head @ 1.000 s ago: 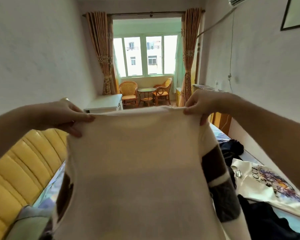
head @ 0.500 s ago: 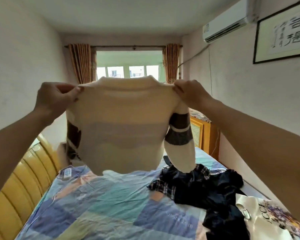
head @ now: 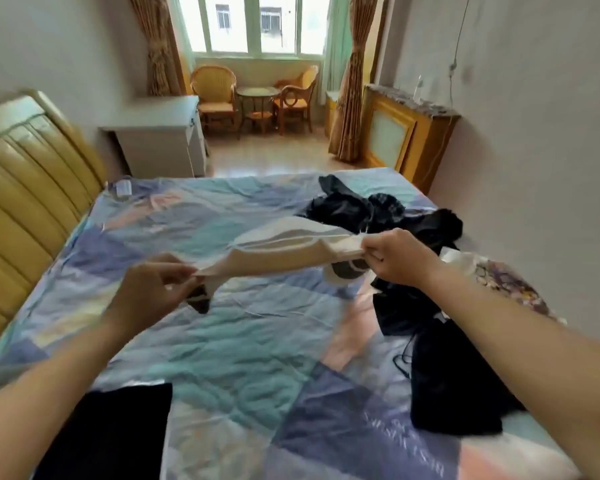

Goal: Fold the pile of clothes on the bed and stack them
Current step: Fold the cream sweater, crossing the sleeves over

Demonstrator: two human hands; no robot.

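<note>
A black garment [head: 108, 431] is lying flat on the near left corner of the bed [head: 222, 358], on its patchwork quilt of blue, teal and pink. To the right, a long dark garment [head: 454, 382] is sprawling across the quilt under the person's right forearm, with a thin black cord trailing beside it.

Above the middle of the bed, the person is holding a cream sweater [head: 284, 254] stretched between both hands, clear of the quilt. The left hand [head: 153, 289] is pinching one end with curled fingers and thumb, and a dark-banded sleeve is dangling just below that grip. The right hand [head: 399, 258] is clamping the other end between thumb and fingers, with another banded sleeve hanging beneath it. The sweater is sagging slightly and is blurred.

Past the right hand, a white printed T-shirt [head: 492, 275] is lying at the bed's right edge, near the wall. Farther back, a heap of dark clothes [head: 378, 209] is lying crumpled on the far right of the quilt. A yellow padded headboard [head: 25, 188] is running along the bed's left side.

Beyond the bed, a white cabinet [head: 163, 140] is standing by the left wall and a wooden radiator cover [head: 406, 133] by the right. At the far end, two wicker chairs [head: 215, 95] are flanking a small round table [head: 257, 102] under the curtained window [head: 253, 22].
</note>
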